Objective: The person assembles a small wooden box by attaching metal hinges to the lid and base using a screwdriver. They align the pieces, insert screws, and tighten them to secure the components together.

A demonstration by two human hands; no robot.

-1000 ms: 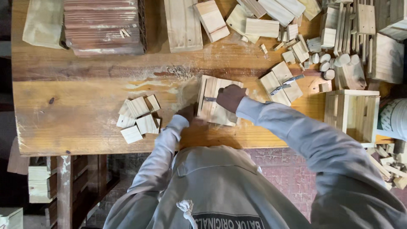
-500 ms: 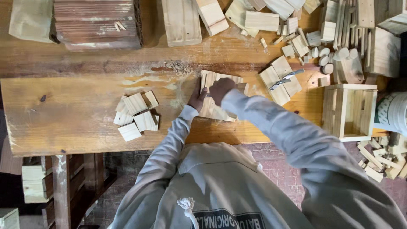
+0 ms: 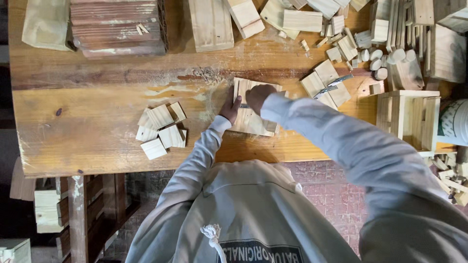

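Left hand (image 3: 230, 110) steadies the slatted wooden panel (image 3: 253, 119) on the workbench (image 3: 87, 126); right hand (image 3: 258, 96) closes on a small dark tool (image 3: 243, 105). Loose wooden squares (image 3: 161, 130) lie left.

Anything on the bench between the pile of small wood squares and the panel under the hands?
Head view: bare benchtop between the small wood squares and the slatted wooden panel.

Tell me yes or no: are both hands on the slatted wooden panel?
Yes: the left hand and right hand both rest on the slatted wooden panel.
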